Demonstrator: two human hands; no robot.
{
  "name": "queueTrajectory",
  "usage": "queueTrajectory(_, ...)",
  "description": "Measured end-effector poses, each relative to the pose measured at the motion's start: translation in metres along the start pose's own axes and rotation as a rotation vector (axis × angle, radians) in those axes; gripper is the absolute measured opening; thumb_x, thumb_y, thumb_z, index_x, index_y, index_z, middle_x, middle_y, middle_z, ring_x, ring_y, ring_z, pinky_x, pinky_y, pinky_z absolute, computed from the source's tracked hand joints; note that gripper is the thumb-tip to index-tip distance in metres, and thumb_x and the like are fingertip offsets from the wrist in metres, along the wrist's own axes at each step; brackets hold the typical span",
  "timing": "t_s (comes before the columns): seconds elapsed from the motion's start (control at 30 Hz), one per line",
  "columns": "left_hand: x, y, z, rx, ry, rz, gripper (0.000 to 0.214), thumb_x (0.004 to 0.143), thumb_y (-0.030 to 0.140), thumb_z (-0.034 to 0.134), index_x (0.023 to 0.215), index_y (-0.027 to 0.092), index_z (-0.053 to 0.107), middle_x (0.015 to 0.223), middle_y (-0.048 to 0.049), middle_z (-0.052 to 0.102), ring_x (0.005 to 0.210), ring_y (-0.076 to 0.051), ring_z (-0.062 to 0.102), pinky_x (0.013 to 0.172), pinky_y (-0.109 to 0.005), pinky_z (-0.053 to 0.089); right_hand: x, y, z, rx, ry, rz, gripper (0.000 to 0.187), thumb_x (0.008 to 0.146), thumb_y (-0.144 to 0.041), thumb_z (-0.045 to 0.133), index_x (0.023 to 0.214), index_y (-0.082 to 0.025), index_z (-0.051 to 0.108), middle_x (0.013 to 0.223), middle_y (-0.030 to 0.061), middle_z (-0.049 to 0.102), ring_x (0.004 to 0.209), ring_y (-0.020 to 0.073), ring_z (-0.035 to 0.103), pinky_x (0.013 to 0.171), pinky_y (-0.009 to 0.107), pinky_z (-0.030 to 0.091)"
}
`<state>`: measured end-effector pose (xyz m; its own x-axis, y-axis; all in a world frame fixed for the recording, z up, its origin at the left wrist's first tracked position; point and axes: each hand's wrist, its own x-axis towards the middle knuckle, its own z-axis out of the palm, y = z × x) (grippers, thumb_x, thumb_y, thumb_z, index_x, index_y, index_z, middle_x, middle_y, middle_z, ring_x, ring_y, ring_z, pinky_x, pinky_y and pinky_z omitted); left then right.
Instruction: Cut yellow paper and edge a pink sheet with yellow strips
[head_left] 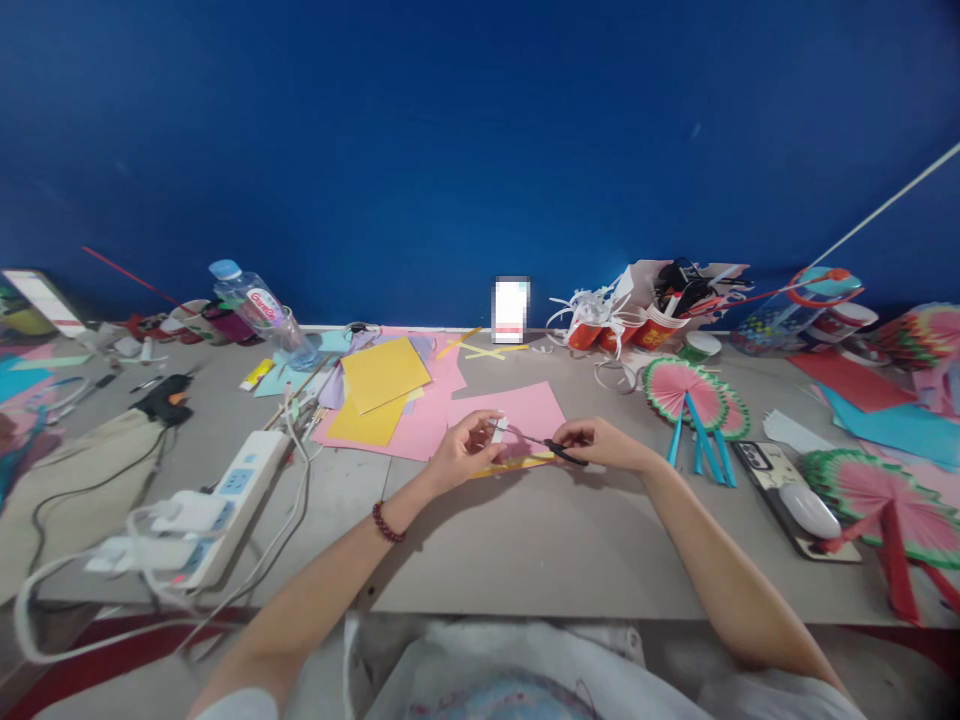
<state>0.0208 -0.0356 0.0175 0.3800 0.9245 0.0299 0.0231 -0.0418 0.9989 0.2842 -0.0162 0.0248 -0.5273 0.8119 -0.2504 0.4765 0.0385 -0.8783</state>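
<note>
Between the finger and thumb of my left hand (pixel 466 447) is a small white piece of paper (pixel 499 430). My right hand (pixel 604 444) grips black-handled scissors (pixel 564 452), whose blades point left and reach the white piece. Whether the blades are cutting into it I cannot tell. Under both hands lies a sheet of pink paper (pixel 536 403), with a narrow yellow strip (pixel 521 463) along its near edge. Part of that strip is hidden by my left hand.
Yellow sheets (pixel 384 375) lie left of my hands, near a plastic bottle (pixel 262 310) and a white power strip (pixel 238 505). Rightward are watermelon-patterned paper fans (pixel 686 395), red cups (pixel 660 328) and a phone under a white mouse (pixel 808 510). A lit phone (pixel 511 310) leans against the blue wall.
</note>
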Motion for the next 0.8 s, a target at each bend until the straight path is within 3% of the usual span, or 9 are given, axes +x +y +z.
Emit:
queueTrajectory(0.33,0.0013,-0.0095,-0.0034,0.042,0.010,0.026,0.044,0.075,0.036,0.069,0.114,0.020,0.057,0.087,-0.0021,0.060,0.070,-0.011,0.059,0.066,-0.023,0.050,-0.0002,0.0001,-0.0001,-0.001,-0.009,0.002,0.028,0.074,-0.039,0.064,0.086,-0.014,0.069,0.075,0.0040,0.067,0.065,0.0142,0.057,0.058,0.025,0.042)
queueTrajectory(0.8,0.0011,-0.0067,-0.0025,0.013,0.015,-0.011,0.046,0.074,0.038,0.070,0.113,0.019,0.056,0.080,0.0005,0.055,0.067,-0.011,0.059,0.064,-0.023,0.050,-0.0013,-0.0040,0.0016,-0.033,-0.013,-0.019,0.022,0.076,-0.038,0.061,0.078,-0.016,0.063,0.067,0.0009,0.060,0.059,0.0117,0.051,0.054,0.023,0.039)
